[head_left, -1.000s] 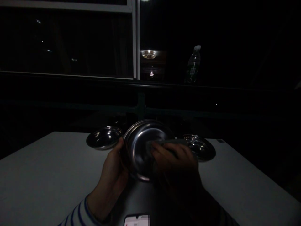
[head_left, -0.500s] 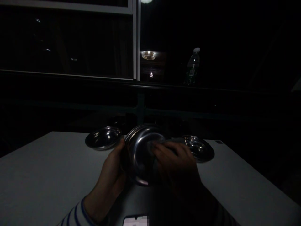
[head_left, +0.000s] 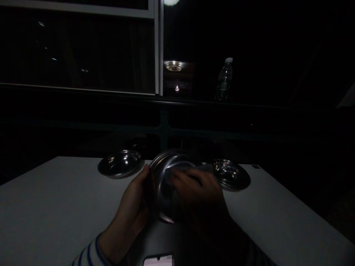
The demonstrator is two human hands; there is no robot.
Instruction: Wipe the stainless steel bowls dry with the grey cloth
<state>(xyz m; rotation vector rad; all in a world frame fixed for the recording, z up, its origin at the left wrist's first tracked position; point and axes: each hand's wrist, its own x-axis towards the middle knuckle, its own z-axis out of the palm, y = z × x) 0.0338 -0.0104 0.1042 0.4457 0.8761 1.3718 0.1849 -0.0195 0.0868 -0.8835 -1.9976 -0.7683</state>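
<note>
A shiny metal bowl [head_left: 163,184] is held up over the white table, tilted so that a round face of it shows toward me. My left hand [head_left: 134,199] grips its left edge, thumb near the rim and the other fingers mostly hidden behind. Against the bowl's surface, my right hand [head_left: 198,188] presses a greyish cloth [head_left: 206,168], its fingers closed on it and partly lost in shadow. Another metal bowl [head_left: 119,164] stands at the back left of the table. At the back right sits a third metal bowl [head_left: 231,175], possibly stacked; the dark hides this.
The white table [head_left: 69,207] reaches toward both sides. A phone [head_left: 158,260] lies at its near edge. Beyond the table, a plastic bottle [head_left: 224,79] stands by the dark window, whose pale frame [head_left: 158,48] runs upright.
My right hand has moved left across the bowl's surface with the cloth. My left hand keeps its hold on the bowl. The whole view has shifted slightly.
</note>
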